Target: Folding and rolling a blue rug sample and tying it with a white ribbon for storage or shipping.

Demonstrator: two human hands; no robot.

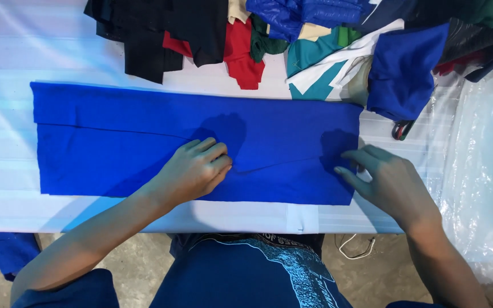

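A long blue cloth (115, 137), folded into a flat strip, lies across a white table (7, 63). My left hand (192, 171) rests on its middle with fingers curled and pressing down on the fabric. My right hand (386, 179) sits at the cloth's right end, fingers touching the edge near the corner. Neither hand lifts the cloth off the table.
A heap of clothes runs along the far edge: black pieces (149, 34), a red piece (241, 51), a teal and white garment (320, 71), a blue garment (403, 68). Clear plastic sheeting (480, 171) covers the right side. A cable (355, 248) hangs below the table.
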